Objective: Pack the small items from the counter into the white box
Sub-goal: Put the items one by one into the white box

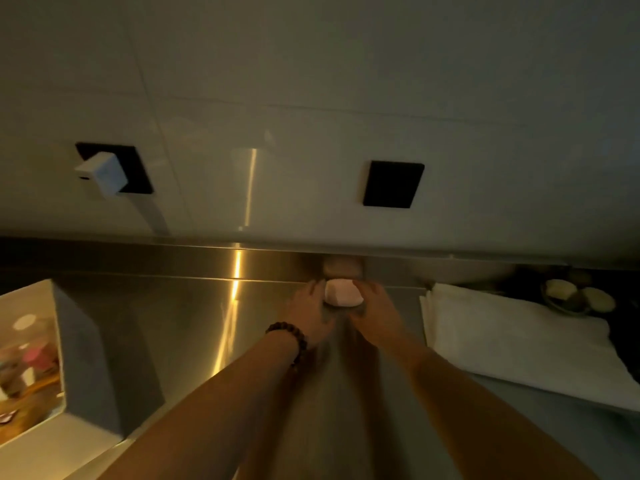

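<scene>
Pickup step: left hand (pixel 311 306) and right hand (pixel 375 311) cup a pale lump (pixel 343 292) on the surface (pixel 173 317), fingers curled round it. Next: carry it left into the box (pixel 74 358).

A white charger (pixel 100 174) sits in a black wall socket (pixel 116 168); another socket (pixel 393 184) nearby. Folded white towels (pixel 512 341) lie beside a soap dish (pixel 576 296).

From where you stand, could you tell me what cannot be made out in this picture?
- Head view: the white box is cut off by the left edge; its contents are blurred.
- The pale item between left hand and right hand: grip unclear, too dim.
- Bowl contents: too small and dark.
</scene>
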Motion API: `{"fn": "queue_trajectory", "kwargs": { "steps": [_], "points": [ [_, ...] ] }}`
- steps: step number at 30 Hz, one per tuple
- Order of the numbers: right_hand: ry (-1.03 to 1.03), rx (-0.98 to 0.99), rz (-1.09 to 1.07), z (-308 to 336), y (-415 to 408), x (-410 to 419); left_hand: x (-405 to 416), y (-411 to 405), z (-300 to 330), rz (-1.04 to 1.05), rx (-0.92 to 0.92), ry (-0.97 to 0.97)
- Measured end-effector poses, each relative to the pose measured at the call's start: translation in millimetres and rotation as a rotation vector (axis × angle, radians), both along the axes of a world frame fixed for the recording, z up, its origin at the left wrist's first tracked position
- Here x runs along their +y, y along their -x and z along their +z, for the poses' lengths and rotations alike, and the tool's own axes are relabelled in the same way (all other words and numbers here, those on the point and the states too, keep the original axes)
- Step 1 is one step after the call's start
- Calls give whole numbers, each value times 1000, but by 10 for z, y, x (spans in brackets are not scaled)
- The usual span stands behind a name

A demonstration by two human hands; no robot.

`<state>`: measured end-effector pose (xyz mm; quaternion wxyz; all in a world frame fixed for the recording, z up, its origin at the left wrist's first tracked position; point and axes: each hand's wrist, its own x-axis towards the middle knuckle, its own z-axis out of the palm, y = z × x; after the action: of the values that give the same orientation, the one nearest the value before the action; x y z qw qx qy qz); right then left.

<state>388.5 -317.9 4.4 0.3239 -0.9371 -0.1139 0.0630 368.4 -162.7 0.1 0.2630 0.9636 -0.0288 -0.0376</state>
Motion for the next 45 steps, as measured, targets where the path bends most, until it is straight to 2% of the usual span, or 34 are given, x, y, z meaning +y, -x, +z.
{"fn": "queue_trajectory", "kwargs": {
  "steps": [5, 8, 12, 17, 20, 22, 27, 32, 36, 45],
  "points": [
    [81, 64, 1, -275, -190, 0, -92, -175, -284, -21, 137, 41],
    [30, -4, -37, -356, -198, 4, -126, -156, -365, -22, 170, 135],
    [-68, -94, -97, -350, -133, -18, -143, 21, -382, 61, 88, 324],
    [-50, -168, -42, -108, 23, 148, -21, 300, -118, 86, -152, 499],
    [-70, -228, 11, 218, 129, 350, 234, 429, 189, 150, -247, 406],
    [-157, -263, 70, 477, 245, 560, 480, 531, 449, 220, -328, 322],
    [-288, -308, 323, 1051, 609, 1323, 1288, 1034, 1070, 345, -461, 188],
    [-254, -262, 535, 1332, 1069, 2290, 2213, 1827, 1315, 462, -428, -31],
    [-205, -273, 643, 1354, 1450, 3029, 2934, 2366, 1386, 503, -374, -109],
    [-105, -210, 652, 1114, 1926, 4314, 4273, 2818, 1204, 452, -266, -60]
  ]
}}
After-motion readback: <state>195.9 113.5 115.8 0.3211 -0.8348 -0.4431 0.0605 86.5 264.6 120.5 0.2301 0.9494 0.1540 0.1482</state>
